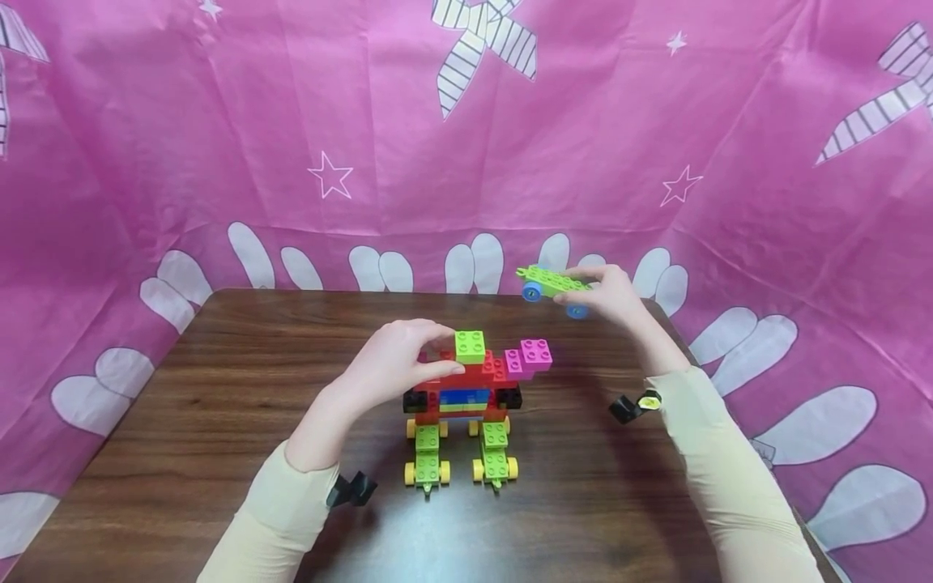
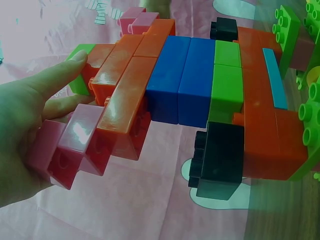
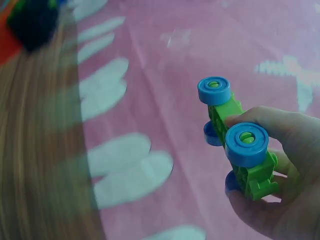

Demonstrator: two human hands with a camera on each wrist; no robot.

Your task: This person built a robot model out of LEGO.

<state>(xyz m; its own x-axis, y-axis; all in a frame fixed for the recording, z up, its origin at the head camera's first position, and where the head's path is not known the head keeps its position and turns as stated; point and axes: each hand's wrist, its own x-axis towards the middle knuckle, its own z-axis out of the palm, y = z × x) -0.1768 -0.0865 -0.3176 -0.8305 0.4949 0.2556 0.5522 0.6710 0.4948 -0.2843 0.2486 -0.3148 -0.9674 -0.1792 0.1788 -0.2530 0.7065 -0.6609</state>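
Observation:
A toy figure built of bricks stands on the table, with a red body (image 1: 475, 374), a blue and green middle, black bricks at the sides and a lime brick (image 1: 470, 346) on top. My left hand (image 1: 397, 356) grips it at the top, thumb beside the lime brick; in the left wrist view pink stepped bricks (image 2: 82, 132) stick out near the palm. Two green wheeled bases (image 1: 428, 461) with yellow wheels form its feet. Held up beyond the figure, a green toy car base (image 1: 550, 280) with blue wheels (image 3: 246, 145) is pinched by my right hand (image 1: 608, 293).
The brown wooden table (image 1: 219, 421) reaches back to a pink curtain (image 1: 408, 162) with white bows, stars and petal shapes, which hangs behind and along the sides. Black wrist mounts (image 1: 352, 490) hang below both sleeves.

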